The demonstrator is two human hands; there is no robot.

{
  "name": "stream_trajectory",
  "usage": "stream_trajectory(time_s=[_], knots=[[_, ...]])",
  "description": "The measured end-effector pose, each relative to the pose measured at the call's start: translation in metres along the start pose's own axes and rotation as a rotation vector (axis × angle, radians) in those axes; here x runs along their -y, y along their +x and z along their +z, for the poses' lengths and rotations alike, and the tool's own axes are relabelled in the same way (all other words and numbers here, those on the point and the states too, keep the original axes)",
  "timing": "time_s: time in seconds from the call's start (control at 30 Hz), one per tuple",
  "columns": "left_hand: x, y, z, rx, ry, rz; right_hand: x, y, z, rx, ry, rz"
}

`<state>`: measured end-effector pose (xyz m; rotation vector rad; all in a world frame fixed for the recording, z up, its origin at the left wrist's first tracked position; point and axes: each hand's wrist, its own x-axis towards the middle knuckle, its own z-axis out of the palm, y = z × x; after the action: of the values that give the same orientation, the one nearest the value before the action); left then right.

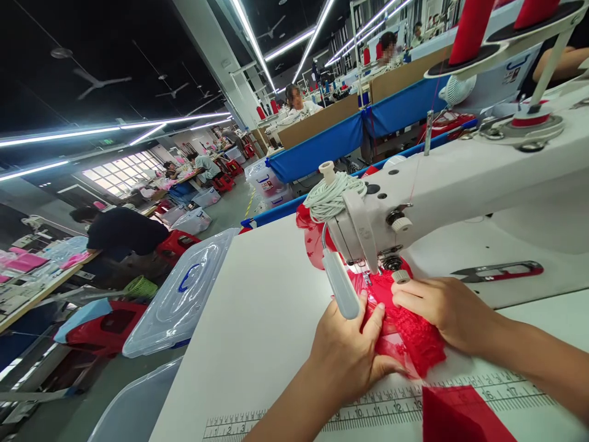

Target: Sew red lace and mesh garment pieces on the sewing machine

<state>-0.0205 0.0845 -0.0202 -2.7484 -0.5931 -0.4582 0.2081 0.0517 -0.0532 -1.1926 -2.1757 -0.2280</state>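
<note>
Red lace fabric (407,328) lies bunched on the white table, running under the presser foot (367,279) of a white sewing machine (442,190). My left hand (345,344) rests on the fabric's left side, fingers stretched toward the foot and thumb spread to the right. A grey-white lever (341,285) hangs in front of its fingertips. On the right, my right hand (437,307) has its fingers curled and pinched on the fabric's edge, close to the needle area. More sheer red fabric (313,239) shows behind the machine head.
Black-and-red thread snips (501,271) lie on the machine bed. A printed ruler (368,411) crosses the table's front, partly under a red fabric piece (462,414). Clear lidded bins (184,288) stand left of the table. Red thread cones (469,31) rise above; other people sit at work beyond.
</note>
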Motion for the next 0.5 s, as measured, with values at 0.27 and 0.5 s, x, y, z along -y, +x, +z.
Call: stream_trajectory(time_s=[0.27, 0.5], knots=[[0.0033, 0.0048, -0.0018, -0.059, -0.034, -0.034, -0.0007, 0.0014, -0.0010, 0.006, 0.022, 0.013], [0.0069, 0.0047, -0.0012, -0.028, -0.027, -0.065, -0.0013, 0.0016, 0.0006, 0.029, 0.033, 0.046]])
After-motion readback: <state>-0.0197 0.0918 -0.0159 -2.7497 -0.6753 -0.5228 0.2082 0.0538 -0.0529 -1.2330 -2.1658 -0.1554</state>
